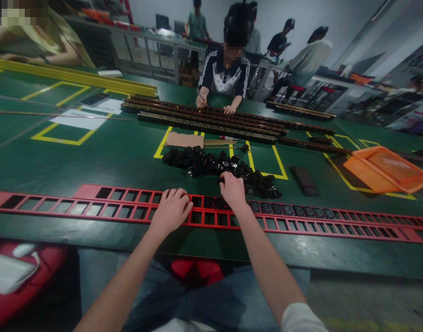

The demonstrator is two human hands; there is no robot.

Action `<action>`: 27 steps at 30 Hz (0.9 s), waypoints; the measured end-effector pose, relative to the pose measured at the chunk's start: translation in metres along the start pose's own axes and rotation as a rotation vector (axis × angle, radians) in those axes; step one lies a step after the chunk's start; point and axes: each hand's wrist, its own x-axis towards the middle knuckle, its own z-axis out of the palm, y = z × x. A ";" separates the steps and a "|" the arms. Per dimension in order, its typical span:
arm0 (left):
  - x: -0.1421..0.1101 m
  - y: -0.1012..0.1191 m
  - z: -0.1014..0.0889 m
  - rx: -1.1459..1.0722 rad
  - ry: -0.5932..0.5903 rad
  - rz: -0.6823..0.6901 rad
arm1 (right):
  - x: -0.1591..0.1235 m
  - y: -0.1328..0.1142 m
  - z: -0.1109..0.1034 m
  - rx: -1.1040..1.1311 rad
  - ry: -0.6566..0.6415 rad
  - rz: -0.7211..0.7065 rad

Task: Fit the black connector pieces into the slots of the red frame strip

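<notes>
My left hand (172,210) lies over a long red slotted frame (211,225), its fingers curled onto the frame's far strip. Whether a small part is under those fingers is hidden. My right hand (232,189) is closed at the near edge of a heap of black sockets (206,161), beyond the frame. Its fingertips point down among the pieces, and what they pinch cannot be made out. Black sockets (277,208) sit in a row in the far strip's openings, to the right of my right hand. Many other openings show the green table through them.
Behind the heap are a cardboard piece (184,139) and thin sticks (220,143). Long dark rails (211,124) cross the green table (128,157); a person (225,76) opposite holds a pen over them. An orange basket (387,168) stands at right, papers (78,120) at left.
</notes>
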 end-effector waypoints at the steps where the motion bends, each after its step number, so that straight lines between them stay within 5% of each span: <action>1: 0.000 0.000 0.000 -0.001 0.002 -0.001 | 0.000 0.000 0.001 0.012 0.008 -0.006; 5: 0.000 0.000 -0.001 -0.006 0.009 -0.004 | -0.002 0.000 0.000 0.151 0.099 -0.035; 11: 0.000 0.001 0.000 0.042 -0.009 -0.009 | -0.023 -0.021 -0.009 0.662 0.262 -0.058; 20: 0.000 0.000 0.001 0.116 -0.022 -0.009 | -0.031 -0.054 0.016 0.918 0.145 0.029; 27: 0.002 0.001 0.000 0.103 -0.036 -0.022 | -0.027 -0.064 0.010 0.910 0.125 0.029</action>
